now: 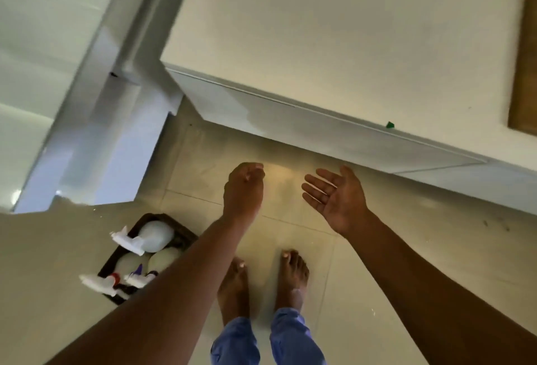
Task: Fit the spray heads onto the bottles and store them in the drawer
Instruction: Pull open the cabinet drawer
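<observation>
Head view looks straight down at a tiled floor [377, 263], with a dark tray [174, 223] as the landmark at lower left. In the tray lie three pale bottles [155, 235]; white spray heads [128, 244] rest across them and over the tray's near and left edges. Whether any head is already screwed on cannot be told from here.

These bottles look like thin plastic: light if empty, a little springy under a squeeze, and smooth enough to slip. My judgement is that the body just below the shoulder is the best hold, gripped firmly but not crushed, while the other hand turns the head by its collar, not the trigger. Heads with long dip tubes would need guiding into the neck.

Right of the tray, both arms reach forward over the floor, empty. The left hand [244, 190] is nearest the tray, back up, fingers loosely curled under and grasping nothing. The right hand [337, 199], farther from the tray, is turned palm up with fingers spread and released.

Beyond the hands, well away from the tray, a white cabinet [334, 30] shows a flat front that may be the drawer [290, 124], and it looks closed.
</observation>
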